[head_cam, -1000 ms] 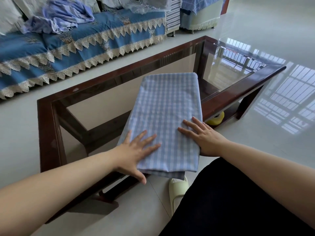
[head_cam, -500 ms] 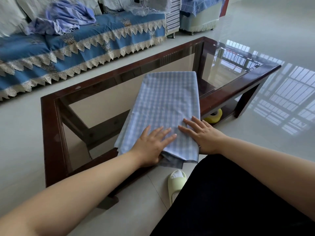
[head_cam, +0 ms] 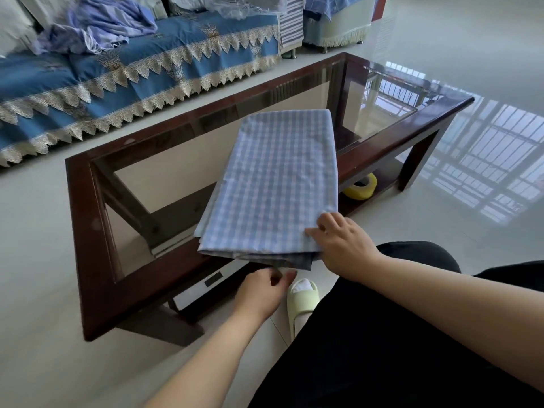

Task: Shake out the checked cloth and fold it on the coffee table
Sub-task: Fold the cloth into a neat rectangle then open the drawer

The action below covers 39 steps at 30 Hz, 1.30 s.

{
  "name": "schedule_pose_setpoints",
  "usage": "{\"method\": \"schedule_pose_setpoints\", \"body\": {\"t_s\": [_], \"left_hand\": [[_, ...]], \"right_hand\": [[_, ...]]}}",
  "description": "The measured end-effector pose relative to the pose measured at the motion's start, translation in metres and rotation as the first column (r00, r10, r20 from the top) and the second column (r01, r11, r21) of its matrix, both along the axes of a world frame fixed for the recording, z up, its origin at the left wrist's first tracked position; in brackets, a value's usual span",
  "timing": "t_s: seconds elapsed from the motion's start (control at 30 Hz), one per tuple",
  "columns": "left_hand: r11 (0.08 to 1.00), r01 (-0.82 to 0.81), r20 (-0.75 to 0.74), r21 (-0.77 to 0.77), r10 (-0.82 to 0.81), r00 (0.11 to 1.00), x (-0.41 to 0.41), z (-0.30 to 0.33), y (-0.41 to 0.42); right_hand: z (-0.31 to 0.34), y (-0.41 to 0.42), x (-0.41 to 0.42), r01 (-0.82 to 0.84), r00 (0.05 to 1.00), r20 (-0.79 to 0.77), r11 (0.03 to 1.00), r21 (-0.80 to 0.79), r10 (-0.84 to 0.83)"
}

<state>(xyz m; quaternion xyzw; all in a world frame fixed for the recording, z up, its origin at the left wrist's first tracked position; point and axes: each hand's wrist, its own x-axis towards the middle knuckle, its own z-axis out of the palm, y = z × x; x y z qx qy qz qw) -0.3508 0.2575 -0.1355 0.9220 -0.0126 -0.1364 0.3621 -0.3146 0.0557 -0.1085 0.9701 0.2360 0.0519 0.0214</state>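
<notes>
- Right hand [head_cam: 343, 245]: fingers curled onto the near right corner of the checked cloth [head_cam: 276, 184], grip pinching that corner's top layers, thumb side hidden under the fold.
- Left hand [head_cam: 260, 291]: below the cloth's near edge, off the fabric, fingers loosely curled with thumb and fingertips apart; grip holds nothing.
- Checked cloth: folded into a long blue-and-white rectangle, lying on the desk [head_cam: 88, 231], angled slightly; near edge overhangs the desk's front rail, darker under-layers showing there.
- Desk: dark wood frame, glass top, reflections of window bars at the far right end.
- Lower shelf: yellow tape roll [head_cam: 360, 187] under the right end; a white flat box [head_cam: 203, 287] under the near rail.
- Floor: pale tiles; light green slipper [head_cam: 301, 301] just right of the left hand.
- Behind the desk: sofa [head_cam: 147, 72] with blue lace-trimmed cover, crumpled purple fabric [head_cam: 109, 23] on it.
</notes>
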Motion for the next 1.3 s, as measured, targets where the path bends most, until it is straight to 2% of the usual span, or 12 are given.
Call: {"method": "schedule_pose_setpoints", "body": {"t_s": [0.03, 0.07, 0.13, 0.33, 0.47, 0.53, 0.67, 0.77, 0.97, 1.03, 1.17, 1.3], "left_hand": [[0.942, -0.198, -0.257, -0.270, 0.128, 0.958, -0.002, 0.003, -0.006], [0.791, -0.397, -0.429, -0.465, 0.191, 0.883, -0.001, 0.003, -0.011], [0.502, -0.598, -0.558, -0.625, 0.248, 0.792, 0.004, 0.001, -0.019], [0.137, -0.711, -0.649, -0.690, 0.318, 0.691, -0.002, -0.011, -0.043], [-0.085, -0.785, -0.771, -0.614, 0.281, 0.572, 0.000, 0.004, -0.061], [-0.088, -0.798, -0.790, -0.596, 0.244, 0.563, 0.006, 0.015, -0.076], [0.022, -0.787, -0.763, -0.617, 0.228, 0.604, 0.015, 0.023, -0.092], [0.111, -0.736, -0.721, -0.668, 0.148, 0.677, 0.011, 0.017, -0.085], [0.263, -0.612, -0.624, -0.746, 0.048, 0.780, 0.007, 0.010, -0.070], [0.256, -0.614, -0.601, -0.747, 0.135, 0.787, 0.007, 0.010, -0.063], [0.110, -0.625, -0.448, -0.773, 0.603, 0.660, 0.014, 0.027, -0.044], [0.270, -0.643, -0.248, -0.717, 0.762, 0.598, 0.039, 0.044, -0.039]], "right_hand": [[0.001, 0.004, -0.003, 0.012, 1.000, 0.011, 0.999, 0.030, -0.012], [0.003, 0.008, -0.005, 0.038, 0.999, -0.032, 0.999, 0.034, -0.036], [0.005, 0.010, -0.011, 0.093, 0.988, -0.122, 0.995, 0.022, -0.090], [0.006, 0.009, -0.017, 0.168, 0.973, -0.167, 0.985, 0.045, -0.159], [0.009, 0.012, -0.022, 0.163, 0.960, -0.230, 0.987, 0.001, -0.159], [0.011, 0.012, -0.022, 0.166, 0.960, -0.228, 0.986, -0.004, -0.163], [0.013, 0.009, -0.022, 0.153, 0.963, -0.219, 0.988, -0.031, -0.156], [0.007, 0.004, -0.023, 0.103, 0.986, -0.126, 0.993, -0.049, -0.109], [-0.007, 0.008, -0.017, 0.031, 0.984, -0.175, 0.997, -0.070, -0.043], [-0.007, 0.015, -0.013, 0.010, 0.992, -0.127, 0.997, -0.073, -0.020], [-0.008, 0.030, -0.010, -0.032, 0.993, -0.120, 0.995, -0.094, 0.021], [-0.010, 0.039, -0.005, 0.005, 0.998, -0.055, 0.997, -0.082, -0.010]]}}
